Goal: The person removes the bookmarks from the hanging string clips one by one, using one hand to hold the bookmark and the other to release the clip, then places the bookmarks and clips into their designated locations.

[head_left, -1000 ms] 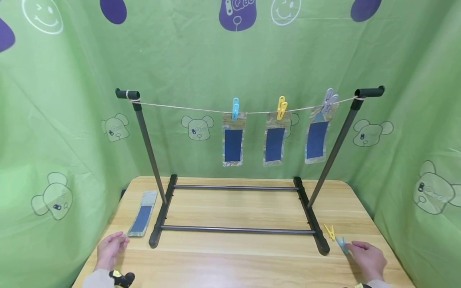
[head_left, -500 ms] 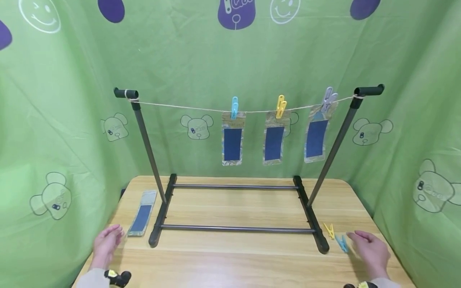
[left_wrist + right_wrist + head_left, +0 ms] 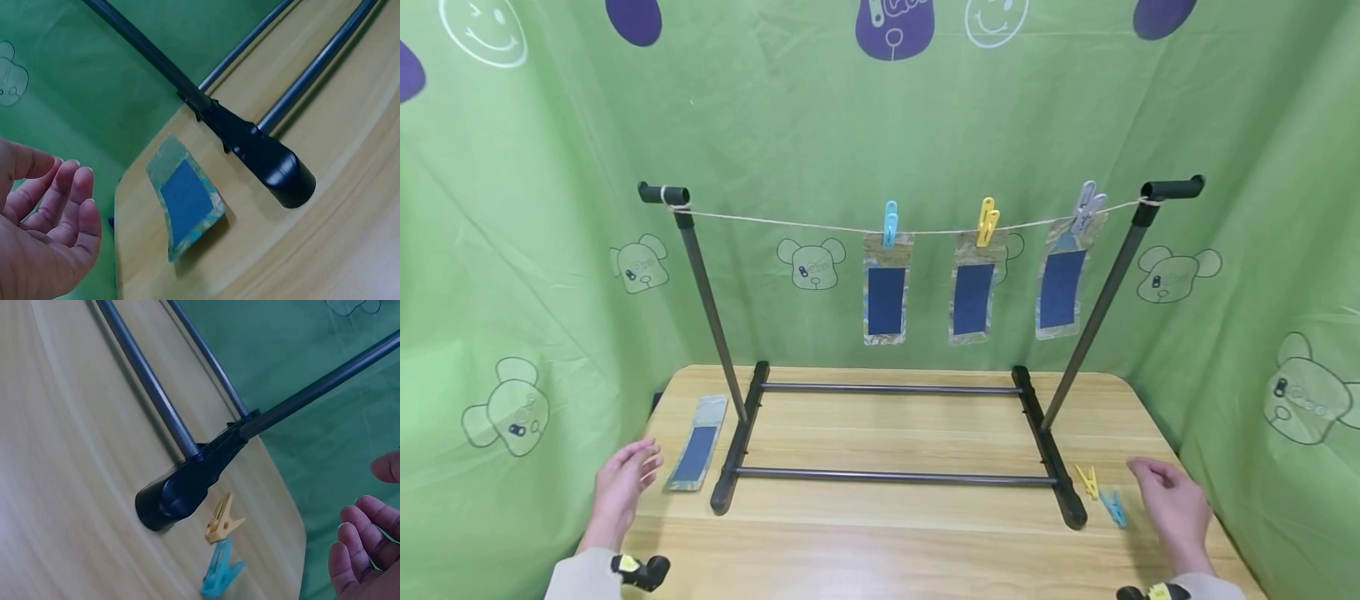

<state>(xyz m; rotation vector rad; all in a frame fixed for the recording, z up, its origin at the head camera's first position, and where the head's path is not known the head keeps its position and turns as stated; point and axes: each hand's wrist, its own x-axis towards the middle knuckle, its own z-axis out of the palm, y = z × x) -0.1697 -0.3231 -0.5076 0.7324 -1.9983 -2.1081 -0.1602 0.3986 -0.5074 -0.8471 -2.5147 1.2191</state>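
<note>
My left hand (image 3: 619, 487) is raised at the table's left side, fingers loosely curled with nothing in them. Just to its right lies a flat strip (image 3: 696, 454), a dark blue panel in a patterned border; the left wrist view shows its near edge lifted slightly. On the other side my right hand (image 3: 1176, 504) hovers over the table, its thumb and fingertips apart in the right wrist view and holding nothing. A blue clothespin (image 3: 1114, 508) and a yellow clothespin (image 3: 1087, 482) lie on the wood to the left of that hand.
A black stand (image 3: 895, 477) spans the table (image 3: 887, 542), with a string (image 3: 790, 223) tied between its posts. Three similar strips (image 3: 886, 300) hang there from blue, yellow and pale purple clothespins. Green printed curtains (image 3: 737, 125) enclose the sides and back.
My left hand has drawn up from the near corner of the lying strip. The right fingers have come off the blue clothespin and risen rightward; clothespin and strip stay where they were.
</note>
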